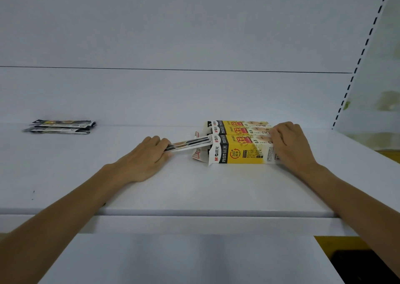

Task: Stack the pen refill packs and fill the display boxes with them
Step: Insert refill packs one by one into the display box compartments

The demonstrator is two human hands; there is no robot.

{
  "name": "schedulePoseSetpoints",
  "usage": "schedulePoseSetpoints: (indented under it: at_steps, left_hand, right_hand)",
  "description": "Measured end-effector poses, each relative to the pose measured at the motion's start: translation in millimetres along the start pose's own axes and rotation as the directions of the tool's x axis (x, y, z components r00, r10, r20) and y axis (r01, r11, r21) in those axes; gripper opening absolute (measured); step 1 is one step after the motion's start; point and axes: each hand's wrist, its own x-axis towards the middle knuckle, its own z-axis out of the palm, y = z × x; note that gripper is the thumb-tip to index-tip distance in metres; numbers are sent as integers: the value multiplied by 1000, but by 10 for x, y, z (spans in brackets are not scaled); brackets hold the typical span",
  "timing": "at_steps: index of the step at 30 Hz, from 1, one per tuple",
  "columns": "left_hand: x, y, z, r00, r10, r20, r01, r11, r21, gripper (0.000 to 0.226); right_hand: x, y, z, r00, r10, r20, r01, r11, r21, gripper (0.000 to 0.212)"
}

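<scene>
Meanwhile left hand (147, 156) feeds packs (188, 144) into box (242, 151).

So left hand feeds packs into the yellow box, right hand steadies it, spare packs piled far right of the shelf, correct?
No: head view shows the spare packs piled far left of the shelf. Rest holds: left hand feeds packs into the yellow box, right hand steadies it.
</scene>
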Motion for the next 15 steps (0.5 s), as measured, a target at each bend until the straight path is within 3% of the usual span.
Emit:
schedulePoseSetpoints:
  at_steps: [6, 11, 15]
  left_hand:
    - [4, 29, -14, 999, 43, 4, -43, 999, -12, 36]
    - [24, 125, -23, 992, 112, -62, -112, 994, 11, 33]
    - [88, 277, -33, 986, 127, -103, -129, 992, -12, 32]
  right_hand:
    - [-10, -43, -34, 1000, 27, -9, -26, 998, 52, 40]
    - [5, -5, -9, 998, 55, 6, -55, 997, 44, 49]
    - [-13, -49, -58, 997, 72, 0, -72, 994, 77, 46]
